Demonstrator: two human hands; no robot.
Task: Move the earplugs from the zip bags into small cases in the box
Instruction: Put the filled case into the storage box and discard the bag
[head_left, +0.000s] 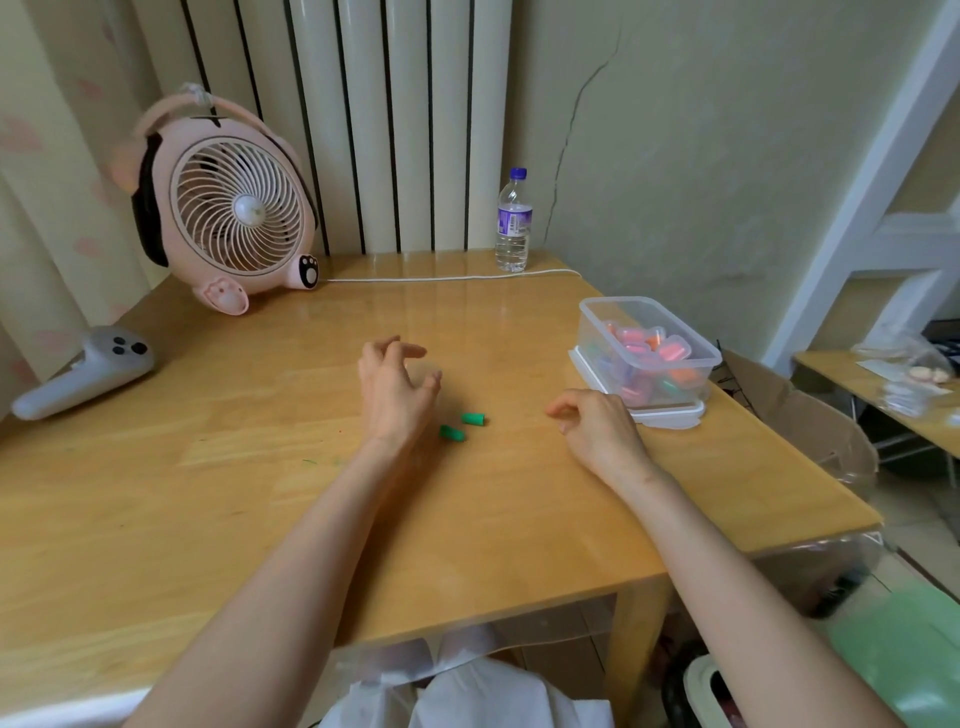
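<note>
Two green earplugs (462, 426) lie loose on the wooden table (260, 467), side by side near its middle. My left hand (395, 389) hovers just left of them, fingers loosely curled and spread, holding nothing. My right hand (597, 426) rests on the table to their right, fingers loosely bent and empty. A clear plastic box (649, 353) at the right edge holds several small cases with pink, orange and green contents. The box stands on its white lid (670, 415). No zip bag shows on this table.
A pink desk fan (228, 208) stands at the back left, its white cable (441, 278) running along the back edge. A water bottle (513, 221) stands at the back. A grey controller (83, 371) lies at the left edge. Bags lie on a side table (904, 384) at right.
</note>
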